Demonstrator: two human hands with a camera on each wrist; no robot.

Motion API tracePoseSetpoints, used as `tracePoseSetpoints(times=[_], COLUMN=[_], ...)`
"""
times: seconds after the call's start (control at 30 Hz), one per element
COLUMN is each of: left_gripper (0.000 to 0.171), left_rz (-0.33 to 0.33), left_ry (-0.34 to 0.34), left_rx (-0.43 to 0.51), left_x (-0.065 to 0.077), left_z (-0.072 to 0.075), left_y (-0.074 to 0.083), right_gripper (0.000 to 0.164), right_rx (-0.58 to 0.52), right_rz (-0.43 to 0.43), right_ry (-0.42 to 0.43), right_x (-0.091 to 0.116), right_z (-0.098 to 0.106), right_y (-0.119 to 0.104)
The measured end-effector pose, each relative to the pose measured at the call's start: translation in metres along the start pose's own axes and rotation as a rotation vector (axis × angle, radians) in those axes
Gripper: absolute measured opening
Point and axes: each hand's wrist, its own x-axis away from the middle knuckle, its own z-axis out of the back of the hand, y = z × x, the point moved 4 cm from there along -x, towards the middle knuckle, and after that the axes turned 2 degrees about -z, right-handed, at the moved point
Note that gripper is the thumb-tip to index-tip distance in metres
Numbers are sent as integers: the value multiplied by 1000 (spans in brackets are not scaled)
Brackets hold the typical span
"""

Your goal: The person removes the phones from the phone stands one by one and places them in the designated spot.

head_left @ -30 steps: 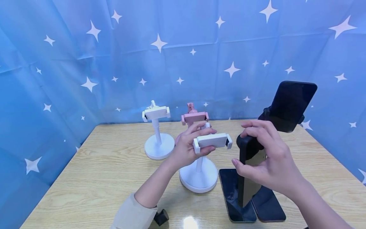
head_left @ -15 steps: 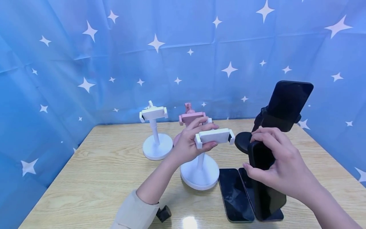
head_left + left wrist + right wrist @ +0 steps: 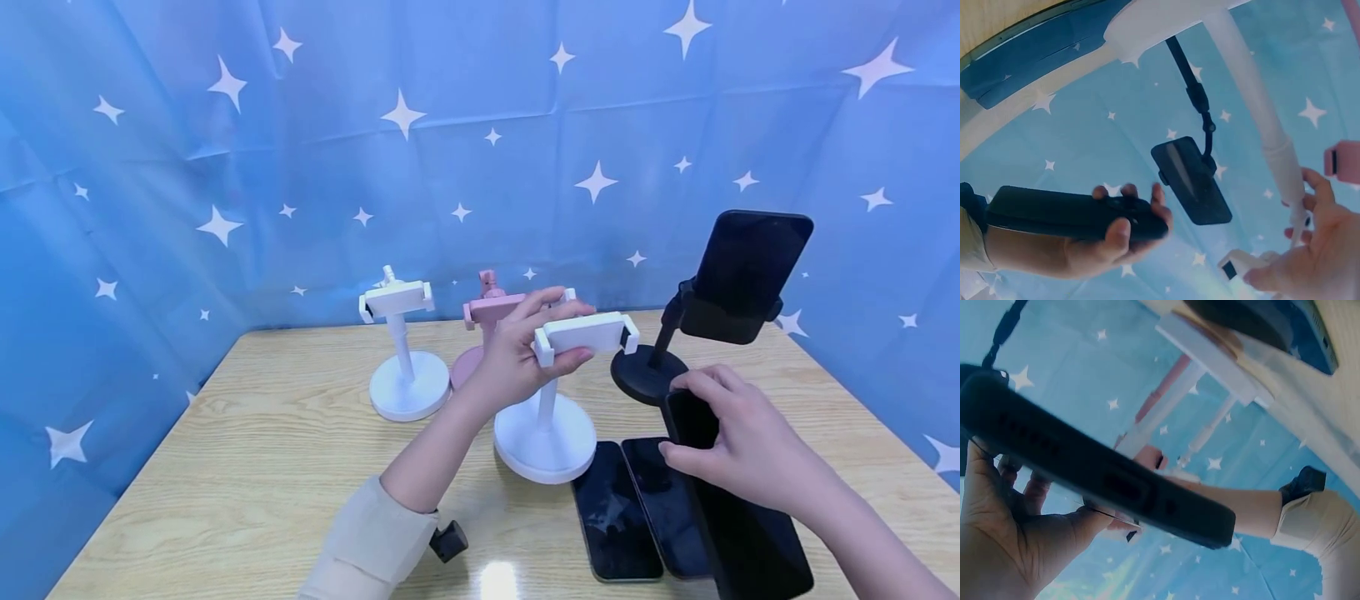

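Observation:
My left hand [image 3: 517, 346] grips a white phone stand [image 3: 545, 437] just behind its clamp [image 3: 588, 333]; no phone sits in that clamp. In the left wrist view the fingers wrap the top of its stem [image 3: 1254, 94]. My right hand [image 3: 742, 446] pinches a black phone [image 3: 750, 533] by its upper end, thumb on one edge and fingers on the other. The right wrist view shows this phone's end edge [image 3: 1097, 462] close up. Beneath and left of it, two dark phones [image 3: 617, 512] [image 3: 663, 500] lie side by side on the table.
A black stand [image 3: 648, 371] at the back right bears an upright phone [image 3: 746, 275]. A second white stand [image 3: 408, 383] and a pink stand [image 3: 491, 312] stand behind my left hand. A blue starred curtain [image 3: 450, 167] hangs behind the wooden table [image 3: 262, 467].
My left hand has shifted the white stand to the right and slightly away from me. My right hand has brought the black phone lower, rightward and nearer to me, tilting it flatter.

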Motion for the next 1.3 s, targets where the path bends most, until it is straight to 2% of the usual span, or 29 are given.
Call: tracePoseSetpoints(times=[0.13, 0.3, 0.47, 0.67, 0.9, 1.03, 1.3], left_gripper=[40, 39, 37, 36, 37, 38, 35], left_rz=[-8, -36, -17, -18, 45, 55, 70], left_ry=[-1, 8, 2, 28, 41, 48, 109], left_rx=[-18, -28, -6, -38, -75, -94, -122], left_x=[-6, -14, -24, -35, -46, -53, -60], left_z=[-6, -16, -28, -37, -43, -46, -51], left_y=[-4, -8, -15, -26, -40, -48, -66], right_gripper=[54, 53, 54, 56, 48, 46, 48], right_rx=[-11, -18, -14, -2, -45, -58, -57], right_rz=[-73, -125, -166, -194, -225, -244, -273], right_ry=[-104, -174, -231, -264, -307, -326, -352], right_x=[3, 6, 9, 12, 20, 21, 20], right_z=[-10, -22, -33, -40, -46, -49, -54], right_y=[15, 31, 47, 63, 79, 86, 94])
